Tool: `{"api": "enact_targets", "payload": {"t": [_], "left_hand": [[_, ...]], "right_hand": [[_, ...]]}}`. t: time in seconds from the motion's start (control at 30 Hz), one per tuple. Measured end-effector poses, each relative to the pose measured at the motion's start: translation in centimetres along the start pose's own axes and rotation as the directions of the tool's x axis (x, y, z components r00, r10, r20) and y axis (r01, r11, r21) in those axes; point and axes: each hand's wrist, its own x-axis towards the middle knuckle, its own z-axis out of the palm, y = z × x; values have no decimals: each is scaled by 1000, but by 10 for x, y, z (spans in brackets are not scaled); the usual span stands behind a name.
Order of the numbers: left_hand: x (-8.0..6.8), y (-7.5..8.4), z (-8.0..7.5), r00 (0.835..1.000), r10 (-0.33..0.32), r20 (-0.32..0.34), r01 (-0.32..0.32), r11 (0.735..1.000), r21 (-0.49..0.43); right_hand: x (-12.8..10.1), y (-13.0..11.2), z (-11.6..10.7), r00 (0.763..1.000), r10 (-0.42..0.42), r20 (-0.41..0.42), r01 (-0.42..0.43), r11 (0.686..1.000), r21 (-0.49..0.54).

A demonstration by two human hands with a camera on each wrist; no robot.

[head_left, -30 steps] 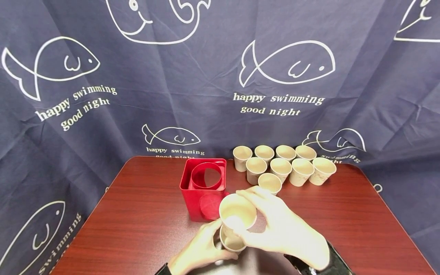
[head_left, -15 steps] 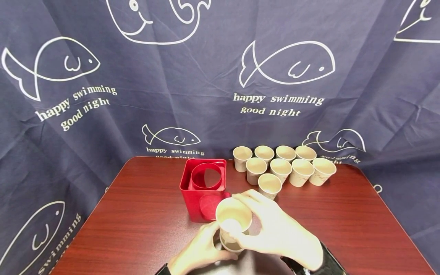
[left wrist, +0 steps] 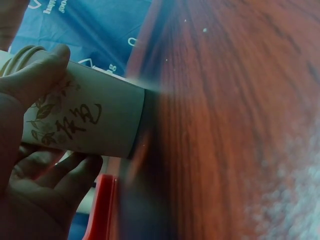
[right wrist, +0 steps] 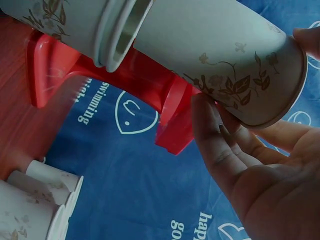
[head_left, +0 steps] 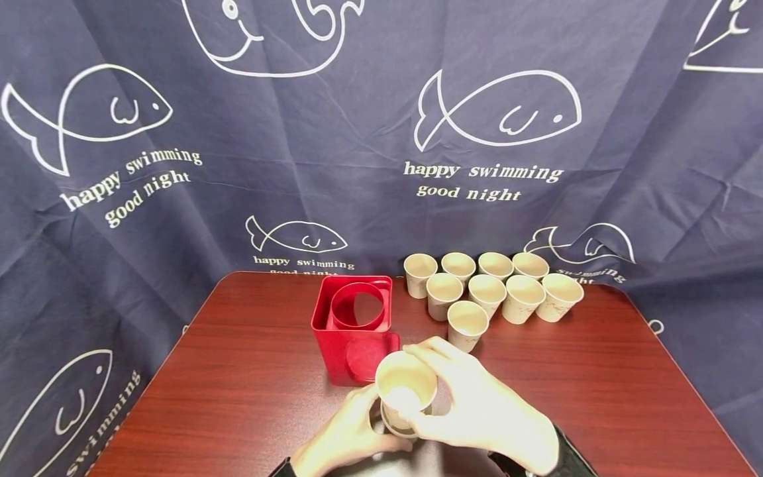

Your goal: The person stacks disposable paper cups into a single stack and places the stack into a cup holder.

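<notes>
My right hand [head_left: 477, 401] grips a pale paper cup [right wrist: 230, 65] near its rim, with the thumb and fingers on opposite sides. Just below it, my left hand [head_left: 348, 427] holds a small stack of paper cups [left wrist: 95, 112], printed with brown leaves and writing. In the right wrist view, more than one rim shows on this stack. The upper cup's base sits at the stack's mouth and appears to be partly inside it. From the head view, the upper cup hides most of the stack.
A red square holder [head_left: 342, 351] with a round ring in its top stands just beyond my left hand. Several upright paper cups [head_left: 524, 298] are grouped at the table's [head_left: 250, 377] back right, one [head_left: 467, 324] nearer than the others. A blue fish-printed cloth [head_left: 357, 132] hangs behind.
My right hand has moved down and slightly left, bringing its cup into line with the stack and lower over it. The left hand stays in place.
</notes>
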Motion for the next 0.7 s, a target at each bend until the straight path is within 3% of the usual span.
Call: {"api": "enact_targets", "payload": {"t": [0.13,0.37,0.57,0.7], "left_hand": [[-1,-1,0,1000,-2,5,2,1000,-10],[-1,-2,0,1000,-6,-1,6,1000,6],[0,-2,0,1000,-1,7,0,1000,10],[1,-1,-1,999,-30,22,30,1000,-9]], "right_hand": [[-1,-5,-9,995,27,91,-30,999,32],[-5,-6,-6,992,44,115,-55,994,92],[-10,-1,-1,987,73,144,-85,993,80],[-11,1,4,986,94,139,-106,991,77]]}}
